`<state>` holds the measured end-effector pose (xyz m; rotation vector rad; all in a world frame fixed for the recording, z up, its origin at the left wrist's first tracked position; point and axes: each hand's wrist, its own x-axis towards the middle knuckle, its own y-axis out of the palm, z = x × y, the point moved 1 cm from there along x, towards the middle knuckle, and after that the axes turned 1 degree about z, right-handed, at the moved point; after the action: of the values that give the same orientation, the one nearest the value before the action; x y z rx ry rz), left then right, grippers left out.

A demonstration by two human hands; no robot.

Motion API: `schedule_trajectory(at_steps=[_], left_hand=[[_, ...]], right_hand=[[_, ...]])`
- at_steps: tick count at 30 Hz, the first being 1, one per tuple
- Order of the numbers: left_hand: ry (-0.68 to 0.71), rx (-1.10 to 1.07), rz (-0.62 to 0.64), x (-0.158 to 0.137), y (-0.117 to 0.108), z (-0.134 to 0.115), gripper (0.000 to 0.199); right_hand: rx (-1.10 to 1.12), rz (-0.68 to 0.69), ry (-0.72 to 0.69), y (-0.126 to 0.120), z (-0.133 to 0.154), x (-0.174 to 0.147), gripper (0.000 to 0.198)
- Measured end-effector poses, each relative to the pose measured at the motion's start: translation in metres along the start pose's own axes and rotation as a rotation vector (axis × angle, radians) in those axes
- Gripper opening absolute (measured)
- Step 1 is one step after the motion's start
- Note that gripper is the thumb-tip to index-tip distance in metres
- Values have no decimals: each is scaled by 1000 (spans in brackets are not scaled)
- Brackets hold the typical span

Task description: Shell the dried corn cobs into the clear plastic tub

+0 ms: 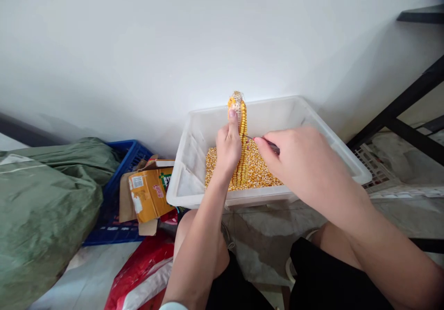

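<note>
My left hand [229,144] is wrapped round a corn cob [243,150] and holds it upright over a white plastic tub [301,108]. A strip of the cob near its top is bare of kernels, while yellow rows line the rest. In my closed right hand [294,150] is a thin-shafted tool [272,146] with a dark handle; most of the handle is hidden by the fingers. Its thin tip meets the cob's right side, or comes very close to it. Loose corn kernels [262,173] cover the tub's floor below.
Left of the tub stand a torn orange carton [149,194], a blue crate [113,192] and a large green sack [45,217]. A red bag [142,263] lies in front of them. A black metal frame [398,104] rises on the right, with a white wall behind.
</note>
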<state>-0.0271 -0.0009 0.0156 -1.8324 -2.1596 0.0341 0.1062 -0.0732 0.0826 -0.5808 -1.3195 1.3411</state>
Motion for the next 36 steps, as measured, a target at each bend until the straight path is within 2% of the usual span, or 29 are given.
schedule_trajectory(at_steps=[4, 10, 15, 19, 24, 30, 36], left_hand=[[-30, -66, 15, -1, 0, 1, 61], [-111, -322, 31, 9, -1, 19, 67], [-167, -366, 2, 13, -5, 23, 66], [-199, -369, 32, 13, -8, 23, 67], [-108, -370, -6, 16, -9, 21, 67], [-84, -368, -50, 17, -7, 27, 68], [-98, -412, -83, 20, -8, 32, 67]], right_hand=[[62, 0, 16, 1, -3, 2, 44], [279, 80, 41, -2, -14, 8, 47], [384, 127, 34, -2, -23, 14, 43], [383, 138, 30, 0, -30, 20, 41], [401, 164, 29, 5, -35, 24, 40], [313, 106, 32, -2, -19, 10, 43], [203, 122, -4, 3, -9, 3, 45]])
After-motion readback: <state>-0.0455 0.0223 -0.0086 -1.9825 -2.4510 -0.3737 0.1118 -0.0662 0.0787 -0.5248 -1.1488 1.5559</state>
